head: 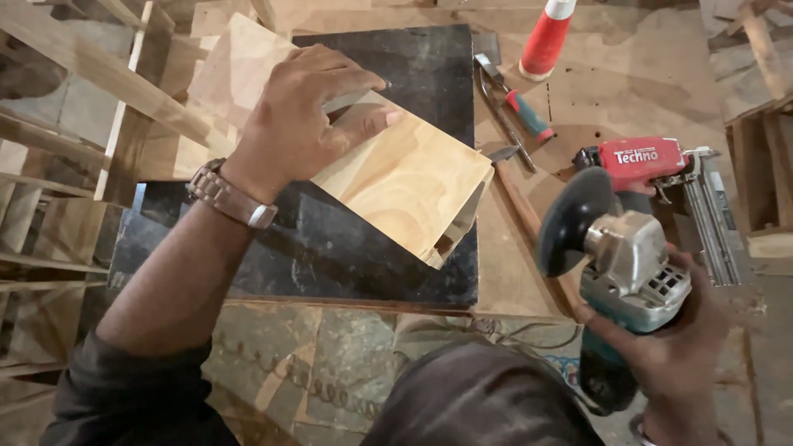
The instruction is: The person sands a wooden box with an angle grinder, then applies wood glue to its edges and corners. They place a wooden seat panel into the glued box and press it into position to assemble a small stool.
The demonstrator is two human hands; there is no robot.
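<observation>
My left hand [301, 116] presses flat on a pale wooden board piece [405, 186] that lies across a dark stone slab [330, 256]; a watch sits on that wrist. The board's near right corner has a notch cut into it. My right hand [673, 347] grips the teal body of an angle grinder [619, 256], held up to the right of the board with its black disc guard facing left, apart from the wood.
A red nail gun [652, 165], a hammer [529, 215], pliers with red and teal grips [516, 103] and a red and white cone-shaped bottle [547, 37] lie on the plywood bench. Wooden frames [74, 124] stand at left. A cable runs below the bench edge.
</observation>
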